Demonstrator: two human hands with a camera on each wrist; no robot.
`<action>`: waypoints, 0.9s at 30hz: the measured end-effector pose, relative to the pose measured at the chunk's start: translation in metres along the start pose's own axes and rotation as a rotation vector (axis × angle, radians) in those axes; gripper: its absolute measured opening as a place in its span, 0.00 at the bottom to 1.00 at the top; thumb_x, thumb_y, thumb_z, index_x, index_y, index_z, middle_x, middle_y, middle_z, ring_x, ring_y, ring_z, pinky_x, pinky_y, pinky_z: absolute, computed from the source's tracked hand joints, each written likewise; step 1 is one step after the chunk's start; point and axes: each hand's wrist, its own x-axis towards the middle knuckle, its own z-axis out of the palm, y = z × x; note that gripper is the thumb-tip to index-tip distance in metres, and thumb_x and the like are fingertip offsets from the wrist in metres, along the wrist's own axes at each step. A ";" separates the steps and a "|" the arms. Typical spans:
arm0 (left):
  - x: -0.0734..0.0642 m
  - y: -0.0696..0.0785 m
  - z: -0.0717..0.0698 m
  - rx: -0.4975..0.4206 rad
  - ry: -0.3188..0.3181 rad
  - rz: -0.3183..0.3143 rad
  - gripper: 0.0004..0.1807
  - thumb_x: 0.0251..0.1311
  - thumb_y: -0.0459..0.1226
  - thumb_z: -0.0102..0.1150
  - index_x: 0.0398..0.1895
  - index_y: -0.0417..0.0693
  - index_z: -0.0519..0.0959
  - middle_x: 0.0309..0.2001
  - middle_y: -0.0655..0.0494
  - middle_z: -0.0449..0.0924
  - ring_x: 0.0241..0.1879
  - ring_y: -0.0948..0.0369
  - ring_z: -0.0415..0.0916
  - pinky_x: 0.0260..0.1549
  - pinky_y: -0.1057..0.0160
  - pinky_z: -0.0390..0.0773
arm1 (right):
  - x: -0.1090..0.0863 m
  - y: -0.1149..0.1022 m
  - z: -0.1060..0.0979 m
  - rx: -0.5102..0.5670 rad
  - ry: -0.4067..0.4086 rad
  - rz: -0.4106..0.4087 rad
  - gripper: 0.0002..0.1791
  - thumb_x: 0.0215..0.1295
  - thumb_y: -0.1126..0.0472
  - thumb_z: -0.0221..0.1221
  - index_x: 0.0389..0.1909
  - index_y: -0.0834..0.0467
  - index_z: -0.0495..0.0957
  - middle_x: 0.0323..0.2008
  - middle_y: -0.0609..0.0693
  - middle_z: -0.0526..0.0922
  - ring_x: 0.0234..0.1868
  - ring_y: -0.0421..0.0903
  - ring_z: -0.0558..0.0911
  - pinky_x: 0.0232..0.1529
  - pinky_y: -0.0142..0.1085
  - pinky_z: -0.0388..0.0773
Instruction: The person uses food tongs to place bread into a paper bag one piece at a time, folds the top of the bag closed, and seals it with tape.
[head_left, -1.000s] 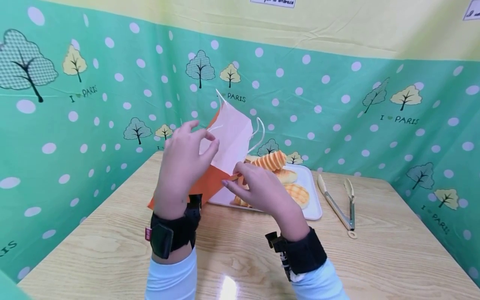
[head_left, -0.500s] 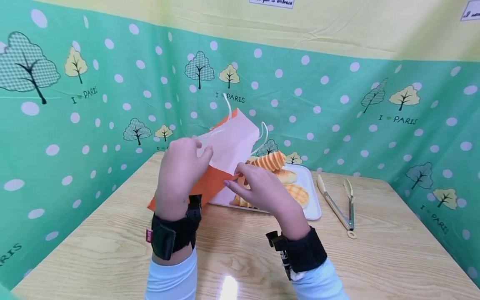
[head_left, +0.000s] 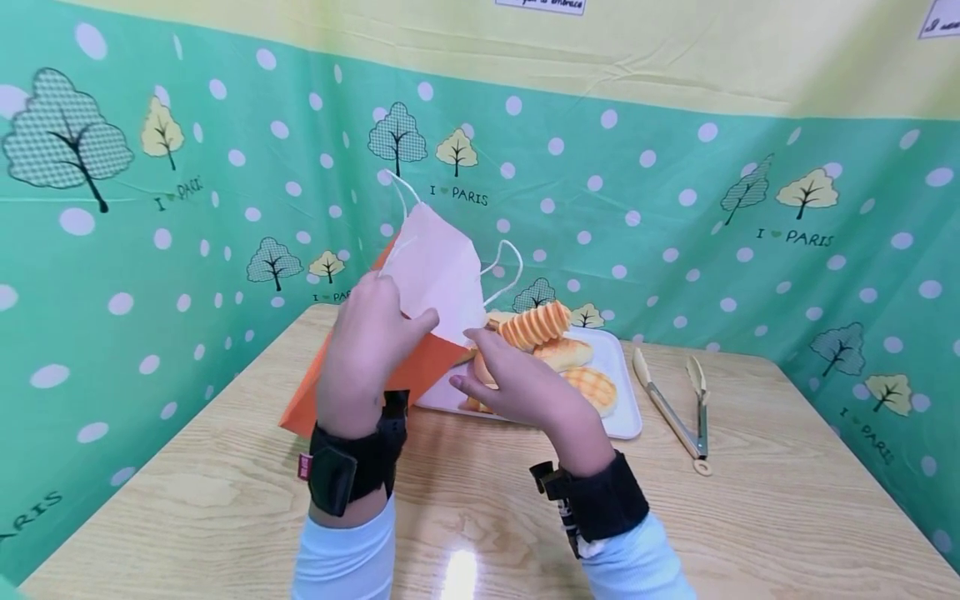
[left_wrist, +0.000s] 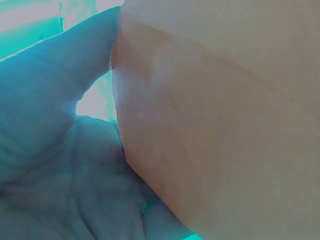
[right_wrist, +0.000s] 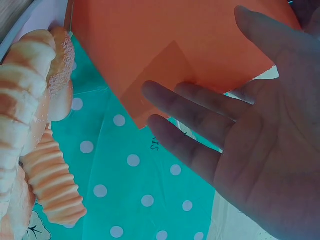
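My left hand (head_left: 369, 346) holds an orange paper bag (head_left: 420, 371) by its near rim, thumb stretched over the white inside. In the left wrist view pale bag paper (left_wrist: 225, 130) hides the thumb tip and finger ends. The bag leans on the table with its mouth toward me and white cord handles (head_left: 510, 271) sticking out. My right hand (head_left: 521, 379) is at the bag's right edge. In the right wrist view its fingers (right_wrist: 190, 107) lie straight and spread before the orange panel, thumb apart; whether they touch it I cannot tell.
A white tray (head_left: 626, 400) behind my right hand bears several breads, among them a ridged roll (head_left: 536, 325) and a criss-cross bun (head_left: 591, 390). Spread tongs (head_left: 678, 417) lie to its right on the wooden table (head_left: 757, 500). A green dotted cloth (head_left: 660, 192) surrounds the table.
The bag has shifted left and tipped, its mouth opening wider. My left hand has come down onto its rim. My right fingers, which pinched the bag's edge, have straightened.
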 end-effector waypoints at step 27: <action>-0.004 0.007 -0.002 0.009 -0.085 0.047 0.24 0.51 0.46 0.65 0.37 0.36 0.70 0.35 0.46 0.68 0.36 0.51 0.69 0.34 0.59 0.70 | 0.004 -0.005 0.002 -0.248 0.197 -0.031 0.10 0.58 0.46 0.60 0.26 0.46 0.82 0.13 0.37 0.70 0.15 0.34 0.68 0.17 0.28 0.64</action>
